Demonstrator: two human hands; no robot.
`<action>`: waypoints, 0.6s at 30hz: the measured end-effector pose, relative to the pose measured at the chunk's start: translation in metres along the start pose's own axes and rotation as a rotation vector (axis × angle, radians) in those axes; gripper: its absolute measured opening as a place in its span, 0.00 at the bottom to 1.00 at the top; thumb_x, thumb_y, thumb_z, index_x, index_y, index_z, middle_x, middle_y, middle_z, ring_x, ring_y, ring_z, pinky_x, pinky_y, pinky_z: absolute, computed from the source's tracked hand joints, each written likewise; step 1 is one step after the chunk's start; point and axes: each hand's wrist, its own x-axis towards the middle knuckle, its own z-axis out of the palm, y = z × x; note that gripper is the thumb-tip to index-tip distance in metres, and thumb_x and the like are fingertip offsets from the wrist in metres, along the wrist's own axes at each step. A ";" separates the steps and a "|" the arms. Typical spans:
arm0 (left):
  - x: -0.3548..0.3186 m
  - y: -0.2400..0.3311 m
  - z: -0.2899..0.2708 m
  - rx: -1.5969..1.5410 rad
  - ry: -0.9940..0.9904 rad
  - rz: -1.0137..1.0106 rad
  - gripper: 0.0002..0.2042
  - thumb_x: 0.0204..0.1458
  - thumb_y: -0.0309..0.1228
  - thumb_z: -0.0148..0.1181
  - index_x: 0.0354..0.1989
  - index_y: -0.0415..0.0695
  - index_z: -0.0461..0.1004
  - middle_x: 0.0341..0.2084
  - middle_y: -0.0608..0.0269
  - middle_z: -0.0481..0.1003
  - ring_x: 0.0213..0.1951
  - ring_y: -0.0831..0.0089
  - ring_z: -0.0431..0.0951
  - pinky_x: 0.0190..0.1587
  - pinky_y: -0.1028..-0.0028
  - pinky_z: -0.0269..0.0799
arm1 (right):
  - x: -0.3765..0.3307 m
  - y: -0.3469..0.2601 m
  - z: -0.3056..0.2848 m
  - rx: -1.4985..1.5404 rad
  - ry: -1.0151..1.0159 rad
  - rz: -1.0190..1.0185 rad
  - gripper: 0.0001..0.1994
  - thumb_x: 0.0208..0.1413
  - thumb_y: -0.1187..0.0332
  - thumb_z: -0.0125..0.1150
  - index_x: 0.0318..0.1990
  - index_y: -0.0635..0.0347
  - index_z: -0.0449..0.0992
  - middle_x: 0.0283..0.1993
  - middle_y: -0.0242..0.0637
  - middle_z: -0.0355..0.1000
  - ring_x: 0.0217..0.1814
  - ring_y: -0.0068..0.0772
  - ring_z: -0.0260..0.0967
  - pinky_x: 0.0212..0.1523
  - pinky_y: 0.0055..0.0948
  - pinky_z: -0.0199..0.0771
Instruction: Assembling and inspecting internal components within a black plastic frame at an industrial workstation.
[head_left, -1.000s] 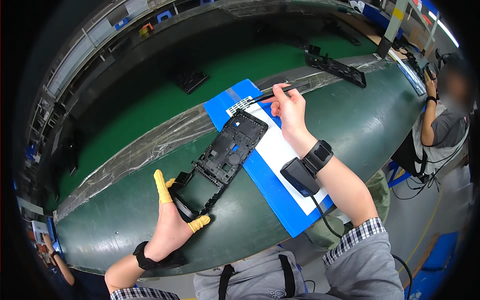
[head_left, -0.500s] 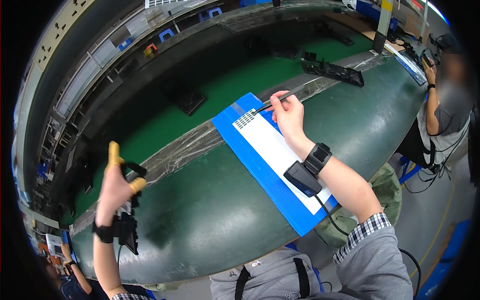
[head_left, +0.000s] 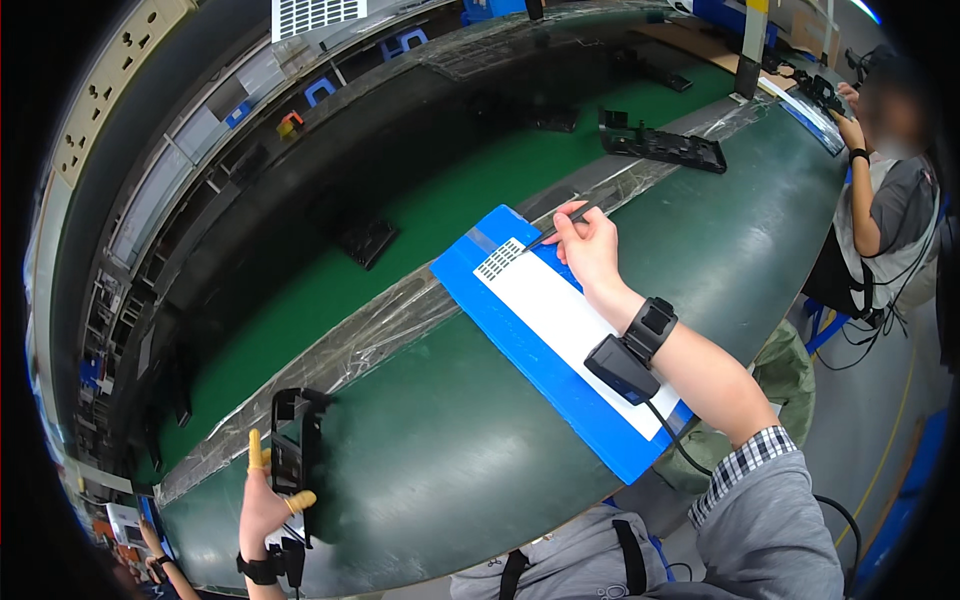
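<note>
Head view (only one): blk frame (head_left: 309,455) is at far L of the tabletop (head_left: 430,430), long side running roughly away from the person, right at the fingers of the L hand (head_left: 264,512). Index w/ yellow cot lies along frame's L side; thumb, also yellow-cotted, overlaps its R rail toward the near end. Index & thumb are spread wide; can't tell if they grip the frame or only touch it.

R hand (head_left: 590,250) pinches blk tweezers (head_left: 536,243) btwn thumb & fingers, tips down at the dark labels (head_left: 500,262) on the far end of the white sheet (head_left: 570,330). Can't tell if tips have a label.

Pose: L forearm comes up from lower edge, hand pointing away, blk band at wrist. R forearm slants up-left from lower R, wrist low over the sheet, fingers curled; blk box (head_left: 622,368) on wrist sits above sheet's near part, cable trailing.

Edges/room: sheet lies on blue board (head_left: 540,375), set across the tabletop from near edge to taped strip (head_left: 380,310). Wide green surface btwn frame & board. Beyond strip, green belt (head_left: 250,330) in a sunken channel. Another blk housing (head_left: 665,148) sits on the strip, up-right of R hand. Co-worker (head_left: 895,200) at far R.
</note>
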 end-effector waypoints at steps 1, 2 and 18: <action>0.013 -0.009 -0.005 -0.072 0.054 0.033 0.50 0.21 0.26 0.68 0.55 0.46 0.39 0.36 0.57 0.64 0.35 0.70 0.67 0.38 0.74 0.63 | 0.001 -0.001 -0.001 0.010 0.004 0.012 0.03 0.45 0.75 0.49 0.27 0.63 0.64 0.13 0.33 0.65 0.14 0.17 0.62 0.12 0.15 0.56; 0.027 -0.012 -0.010 -0.141 0.103 0.048 0.48 0.22 0.27 0.67 0.55 0.45 0.41 0.36 0.56 0.64 0.35 0.70 0.67 0.38 0.74 0.63 | 0.001 0.001 0.000 0.007 -0.016 0.030 0.02 0.45 0.75 0.49 0.28 0.62 0.63 0.14 0.33 0.65 0.15 0.17 0.62 0.12 0.14 0.55; 0.342 0.023 0.013 0.878 0.501 0.637 0.21 0.28 0.20 0.51 0.39 0.38 0.64 0.40 0.51 0.63 0.45 0.60 0.60 0.47 0.67 0.56 | -0.005 -0.006 0.000 0.090 -0.040 0.119 0.05 0.48 0.71 0.48 0.31 0.62 0.63 0.14 0.34 0.64 0.12 0.16 0.57 0.10 0.13 0.49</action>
